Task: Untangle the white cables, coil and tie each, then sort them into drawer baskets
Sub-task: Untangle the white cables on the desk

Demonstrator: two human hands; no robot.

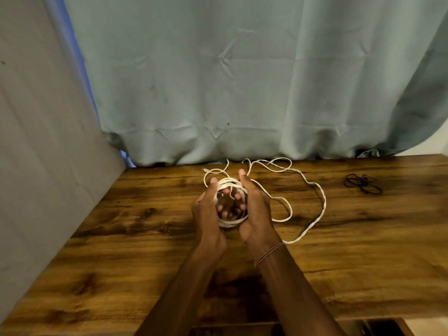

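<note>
Table [339,238] dark-grained wood, low sheen; curtain [242,81] matt cloth.

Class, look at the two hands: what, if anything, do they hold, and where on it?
Both hands, left hand and right hand, cup the coil of white cable by its outer sides.

Home room: wooden desk [339,251] against curtain [242,81].

Bare forearms, no sleeves; a thin beaded bracelet [268,253] circles the right wrist
</note>
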